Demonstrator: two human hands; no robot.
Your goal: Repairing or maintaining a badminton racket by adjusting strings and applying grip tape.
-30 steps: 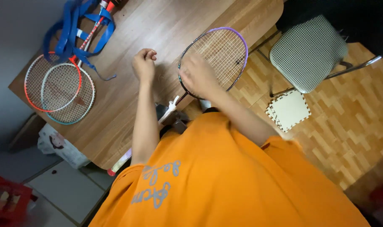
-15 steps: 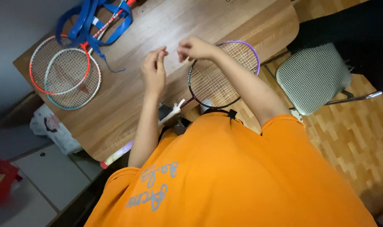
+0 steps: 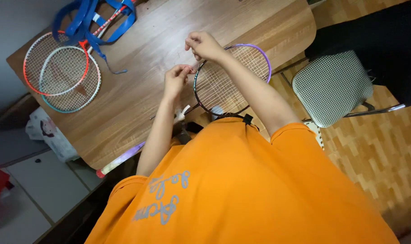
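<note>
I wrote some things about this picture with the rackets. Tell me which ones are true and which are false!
1. Both hands are pinched at the rim of the purple-framed racket. True: the left hand and right hand are at its near edge.
2. Three rackets lie on the table. True: besides the purple one there is an orange-framed racket and a white-framed racket, overlapping.
3. The blue straps lie on the chair. False: they lie on the table by the two overlapping rackets.
4. The person's shirt is green. False: the shirt is orange.
5. The chair has a red seat. False: it is pale with a fine check pattern.
</note>
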